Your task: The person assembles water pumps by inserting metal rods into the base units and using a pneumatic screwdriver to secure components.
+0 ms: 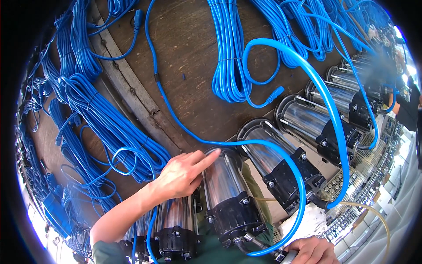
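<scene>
A clear cylinder unit (225, 185) with a black bolted end cap and metal rods lies before me, its cap toward me. My left hand (182, 174) rests at its far end, index finger stretched across the rim and the other fingers bent against its side. At the lower edge my right hand (314, 251) is closed around a metal tool (289, 256), partly cut off by the frame. The tool's shiny shaft (254, 240) reaches to the cap, beside a fitting where a thick blue cable (301, 185) comes out and loops over the unit.
More clear cylinder units (281, 165) stand in a row to the right, others (176, 229) to the left. Tied bundles of blue cable (226, 48) cover much of the brown tabletop (184, 39). A metal strip (127, 83) crosses it. A yellowish hose (380, 215) curves at the right.
</scene>
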